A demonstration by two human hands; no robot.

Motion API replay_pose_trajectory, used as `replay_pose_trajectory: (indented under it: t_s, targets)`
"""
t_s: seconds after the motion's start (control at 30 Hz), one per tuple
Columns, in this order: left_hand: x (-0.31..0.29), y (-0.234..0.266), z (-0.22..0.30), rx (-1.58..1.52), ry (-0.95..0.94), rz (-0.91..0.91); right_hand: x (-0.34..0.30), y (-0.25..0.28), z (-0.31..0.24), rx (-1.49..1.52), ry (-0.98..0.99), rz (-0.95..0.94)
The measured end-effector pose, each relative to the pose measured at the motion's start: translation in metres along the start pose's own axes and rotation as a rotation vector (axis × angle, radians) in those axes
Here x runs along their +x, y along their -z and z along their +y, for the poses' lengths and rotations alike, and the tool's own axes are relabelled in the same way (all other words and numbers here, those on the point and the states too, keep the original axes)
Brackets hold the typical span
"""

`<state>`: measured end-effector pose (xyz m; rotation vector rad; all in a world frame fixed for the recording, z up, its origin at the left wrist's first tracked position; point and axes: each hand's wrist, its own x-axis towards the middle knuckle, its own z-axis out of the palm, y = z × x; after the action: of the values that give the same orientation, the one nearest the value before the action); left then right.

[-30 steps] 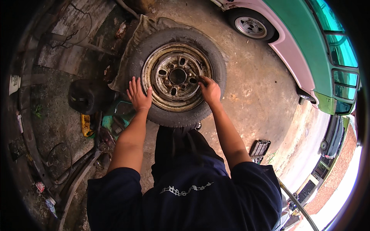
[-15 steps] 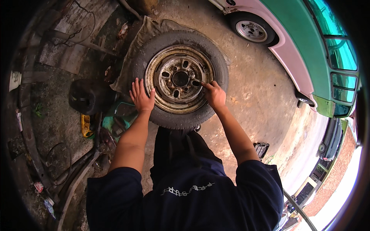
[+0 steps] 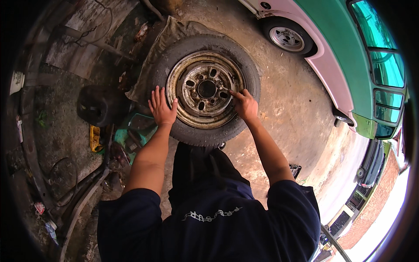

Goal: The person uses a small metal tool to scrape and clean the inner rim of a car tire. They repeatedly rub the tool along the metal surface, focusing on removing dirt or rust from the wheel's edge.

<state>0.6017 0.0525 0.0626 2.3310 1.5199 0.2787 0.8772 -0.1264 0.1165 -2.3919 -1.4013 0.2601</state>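
In front of me lies a car wheel, its black tyre (image 3: pixel 246 65) around a rusty, dirt-stained steel rim (image 3: pixel 205 118) with a round centre hole and several slots. My left hand (image 3: pixel 163 107) rests with fingers spread on the tyre's left side, the thumb reaching the rim's edge. My right hand (image 3: pixel 246 107) is curled at the rim's right side. A short, thin, pale piece runs from its fingertips toward the slot beside the hub hole; I cannot make out what it is. A brown cloth (image 3: pixel 150 56) spreads under the wheel's far left side.
On the left lie a black container (image 3: pixel 94 107), a green plastic item (image 3: pixel 133 126), a yellow object (image 3: pixel 95 139) and bent metal bars (image 3: pixel 85 192). A green and pink vehicle (image 3: pixel 336 56) stands at the far right, over a stained concrete floor (image 3: pixel 288 118).
The view has shifted slightly, so the wheel sits a little further right. Both hands keep nearly the same places on the wheel.
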Motion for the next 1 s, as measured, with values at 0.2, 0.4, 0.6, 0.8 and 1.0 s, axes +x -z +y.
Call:
replay_pose_trajectory:
  t_s: [0.2,0.4,0.6,0.8,1.0]
  targets:
    - [0.001,0.001,0.001,0.022,0.004,-0.005,0.047,0.003,0.002,-0.028,0.254,0.049]
    - [0.000,-0.001,0.000,0.009,-0.001,0.004,0.087,0.014,0.022,-0.082,0.323,-0.100]
    - [0.001,-0.003,-0.003,0.013,-0.006,-0.002,0.124,0.009,0.022,-0.320,0.452,-0.176]
    - [0.000,-0.004,-0.003,0.009,-0.016,0.014,0.159,0.002,0.012,-0.331,0.522,-0.254]
    - [0.000,-0.002,-0.002,-0.010,-0.026,0.026,0.186,0.004,0.014,-0.368,0.650,-0.341]
